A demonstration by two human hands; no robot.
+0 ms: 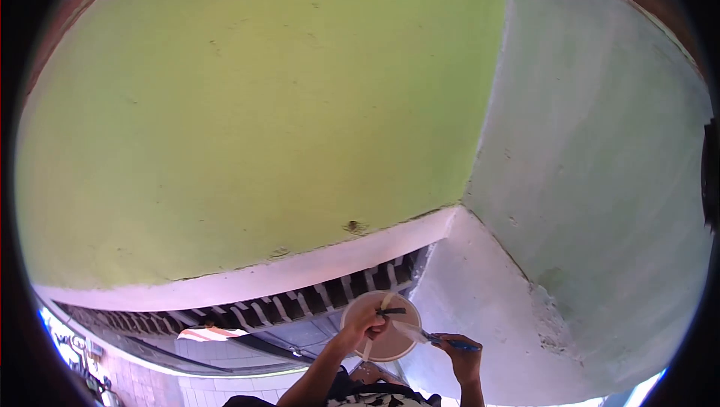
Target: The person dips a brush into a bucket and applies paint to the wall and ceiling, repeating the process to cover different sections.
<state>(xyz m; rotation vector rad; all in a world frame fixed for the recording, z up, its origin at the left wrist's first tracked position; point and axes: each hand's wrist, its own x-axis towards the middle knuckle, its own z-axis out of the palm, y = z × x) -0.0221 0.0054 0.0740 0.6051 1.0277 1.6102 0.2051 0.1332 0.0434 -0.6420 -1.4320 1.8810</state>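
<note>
A round, pale bucket (pixel 411 347) is at the bottom centre, seen from above. My left hand (pixel 366 326) is closed at the middle of its mouth, on the pale, strap-like handle that crosses it. A short dark piece (pixel 394 310) sticks out beside the fingers. To the right of the bucket, my right hand (pixel 463 354) is wrapped around the blue handle of a paintbrush (pixel 433 339). Its whitish bristles point left and overlap the bucket's opening.
A large yellow-green wall (pixel 285 122) fills the view ahead, meeting a greyish-green wall (pixel 592 122) in a corner at the right. Below runs a white ledge (pixel 315 266) above a row of dark slots (pixel 330 293). Tiled floor (pixel 150 377) shows at the lower left.
</note>
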